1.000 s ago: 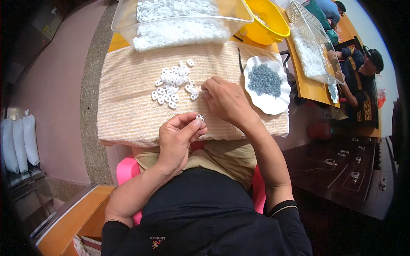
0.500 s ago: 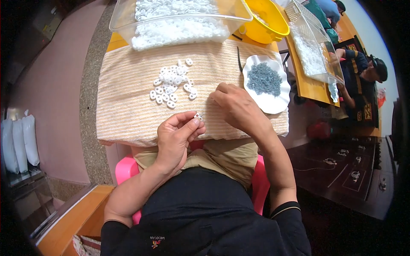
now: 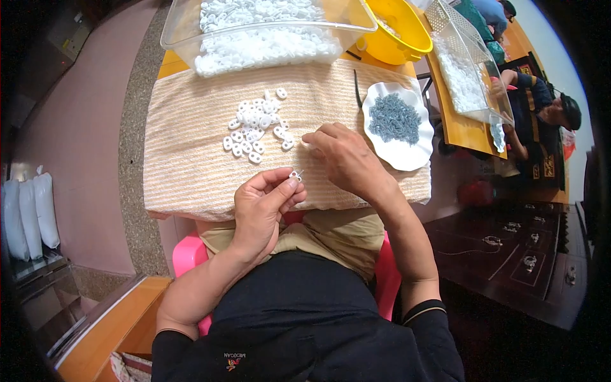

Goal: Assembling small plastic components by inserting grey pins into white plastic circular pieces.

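My left hand (image 3: 264,197) pinches a small white two-hole plastic piece (image 3: 294,176) between thumb and fingers, just above the near part of the cloth. A thin pale sliver sticks out of that piece. Over the cloth to the right, my right hand (image 3: 344,156) has its fingers bent and drawn together; anything in them is hidden or too small to name. Its fingertips are close to a loose pile of white two-hole plastic pieces (image 3: 254,121). Beyond its wrist, at the right, a white wavy-rimmed plate (image 3: 407,156) holds many small grey-blue pieces (image 3: 394,118).
A striped cloth (image 3: 191,172) covers the table. At the back stand a clear bin (image 3: 267,27) full of white pieces and a yellow basin (image 3: 417,41). A thin black tool (image 3: 357,88) lies near the plate. At far right a person (image 3: 550,111) sits by another clear bin (image 3: 471,89).
My right hand has shifted a little to the left, toward the white pile. The left hand keeps its pinch on the white piece and has hardly moved.
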A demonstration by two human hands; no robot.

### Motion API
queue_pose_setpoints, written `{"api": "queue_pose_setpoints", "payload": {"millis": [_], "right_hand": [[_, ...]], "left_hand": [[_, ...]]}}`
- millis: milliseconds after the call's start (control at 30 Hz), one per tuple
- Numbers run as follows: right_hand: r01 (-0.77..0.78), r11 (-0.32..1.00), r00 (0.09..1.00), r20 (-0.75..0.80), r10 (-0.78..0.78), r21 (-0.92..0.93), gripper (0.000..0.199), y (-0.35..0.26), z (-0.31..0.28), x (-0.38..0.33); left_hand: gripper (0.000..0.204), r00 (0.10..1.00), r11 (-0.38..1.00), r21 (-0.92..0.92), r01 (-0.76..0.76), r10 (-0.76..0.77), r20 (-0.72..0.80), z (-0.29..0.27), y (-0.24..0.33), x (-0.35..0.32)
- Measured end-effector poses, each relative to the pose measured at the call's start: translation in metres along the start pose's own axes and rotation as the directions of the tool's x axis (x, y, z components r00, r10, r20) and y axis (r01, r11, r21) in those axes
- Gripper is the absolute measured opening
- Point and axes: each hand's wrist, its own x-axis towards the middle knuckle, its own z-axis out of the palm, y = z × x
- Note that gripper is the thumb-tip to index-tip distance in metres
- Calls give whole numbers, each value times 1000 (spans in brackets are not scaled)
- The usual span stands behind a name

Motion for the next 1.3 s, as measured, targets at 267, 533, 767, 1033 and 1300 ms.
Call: {"api": "queue_pose_setpoints", "payload": {"millis": [267,533,767,1033,1300], "right_hand": [[-64,937,997,-29,78,343,26,5,-2,-11],[-163,778,984,42,173,607,27,11,9,-31],[-369,426,915,242,323,826,29,11,9,-38],[-360,303,911,262,320,882,33,11,15,-39],[-335,291,920,245,305,896,34,13,18,-40]], "left_hand": [[20,1000,1000,-12,5,-5,-17,2,2,0],[18,1000,1000,26,16,-16,-18,1,2,0],[20,1000,999,35,23,-23,-8,2,3,1],[20,999,999,28,35,-35,-4,1,4,1],[19,999,999,11,51,-51,-8,2,6,1]]}}
